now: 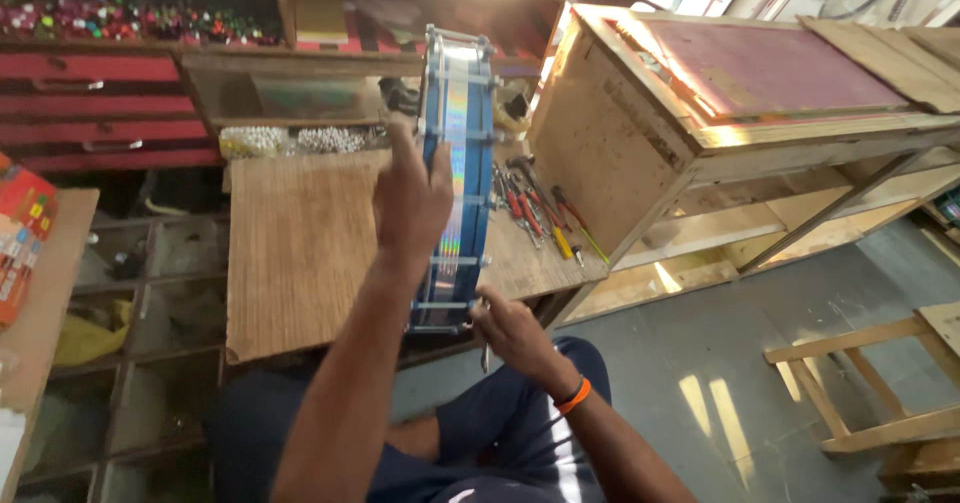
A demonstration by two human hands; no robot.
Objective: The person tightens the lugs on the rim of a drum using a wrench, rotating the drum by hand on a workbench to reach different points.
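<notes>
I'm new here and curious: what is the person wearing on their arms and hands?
Both forearms are bare, with no sleeves in view and no gloves. The left hand wears nothing. The right hand has an orange band around its wrist, with a thin dark band beside it.

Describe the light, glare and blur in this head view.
Head view: sun burns out the top edge and glares on the wooden cabinet; sun patches on the floor; shelves at left are dim; the left hand and right hand are slightly soft; the blue frame shimmers.
</notes>
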